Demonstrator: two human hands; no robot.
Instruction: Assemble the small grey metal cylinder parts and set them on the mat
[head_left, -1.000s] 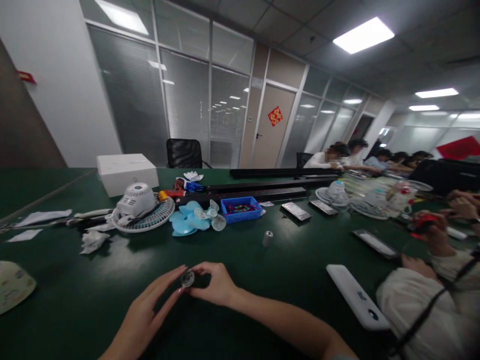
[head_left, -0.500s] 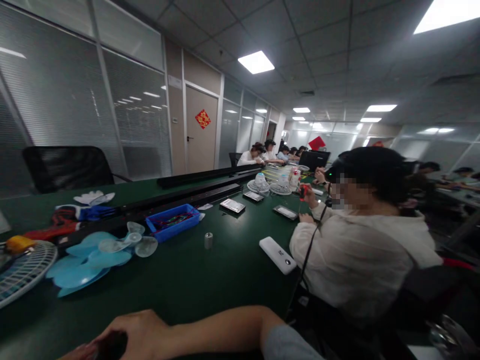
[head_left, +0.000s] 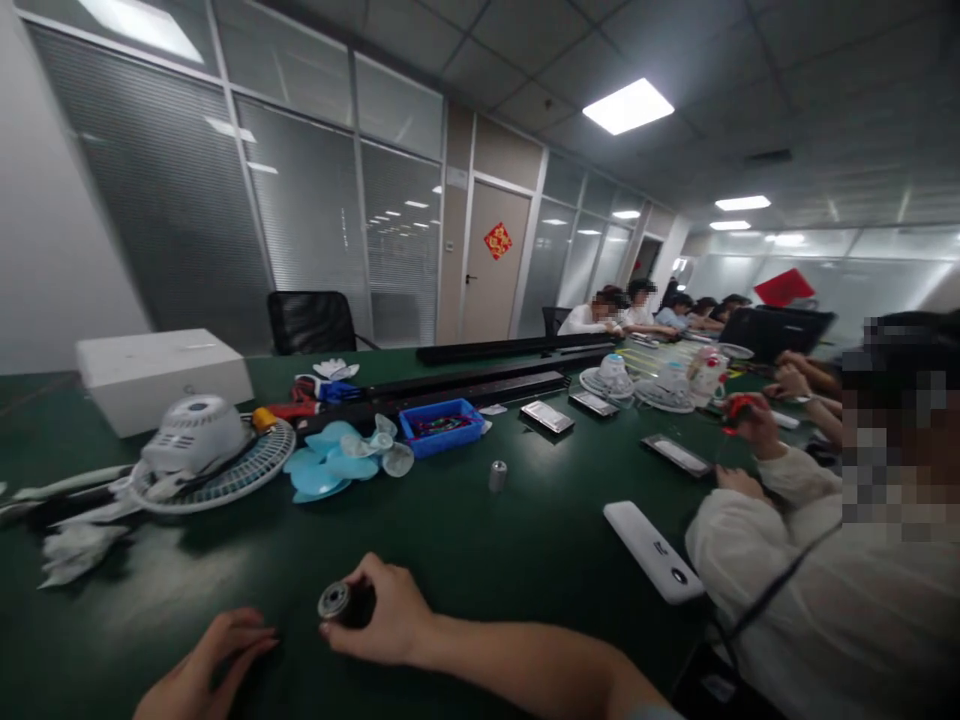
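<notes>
My right hand (head_left: 386,612) is wrapped round a metal cylindrical part (head_left: 334,601), its round end facing up and left, low in the centre-left of the view. To the left of it, my left hand (head_left: 214,665) rests near the table surface, its fingers bent and drawn together; whether anything is between them is hidden. A smaller silver cylinder (head_left: 498,475) stands upright on the green table (head_left: 540,560), beyond my right hand. Light-blue fan blades (head_left: 330,468) and a blue tray (head_left: 442,432) of wires lie farther back.
At the left are a fan housing with a grille (head_left: 196,440), a white box (head_left: 165,375) and crumpled white material (head_left: 79,550). A white device (head_left: 652,552) lies at the right beside a seated person (head_left: 840,570) holding something red. Long black bars (head_left: 480,385) cross the back.
The view has turned left, bringing the fan housing and box into view. Both hands now show apart, and the metal part in my right hand has become visible.
</notes>
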